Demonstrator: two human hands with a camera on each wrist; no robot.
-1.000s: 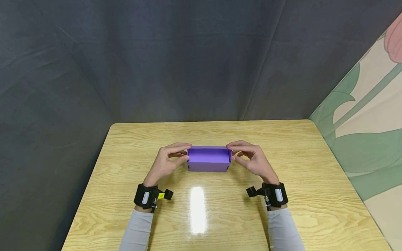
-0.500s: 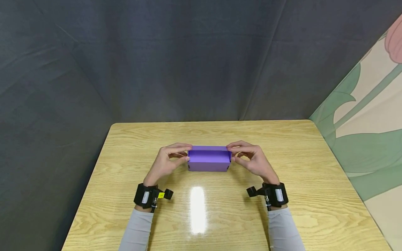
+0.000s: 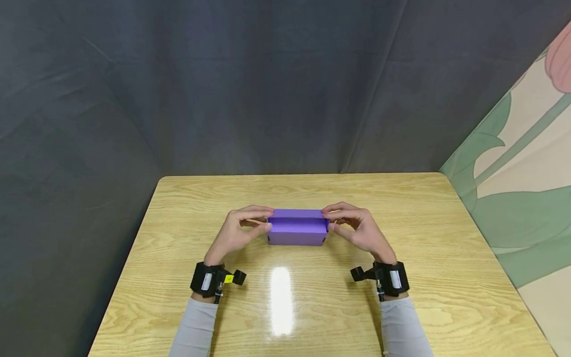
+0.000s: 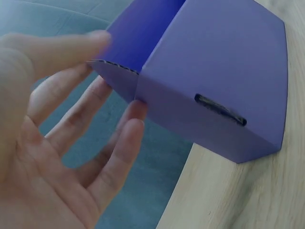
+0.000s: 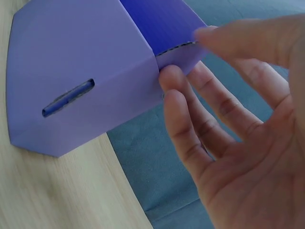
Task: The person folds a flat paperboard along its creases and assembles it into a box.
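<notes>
A purple cardboard box (image 3: 297, 238) stands near the middle of the table, its top partly open and its lid panel (image 3: 297, 213) tilted at the back. My left hand (image 3: 240, 229) holds the box's left end, with index finger at the lid's corner and thumb by the front rim. At the right end, my right hand (image 3: 360, 229) holds the box in a mirrored way. Both wrist views show a small end flap (image 4: 118, 78) with a corrugated edge; the thumb is above it and other fingers are by the outer wall. Each end wall has a dark slot.
The box rests on a light wood-grain table (image 3: 200, 198). A dark grey curtain (image 3: 267, 99) hangs behind and to the left; a floral-patterned cloth (image 3: 531, 213) is at the right. Glare lies on the tabletop before the box.
The lid panel has tipped forward, showing a wider strip and leaving a narrower opening. My hands keep nearly the same places at the box's ends.
</notes>
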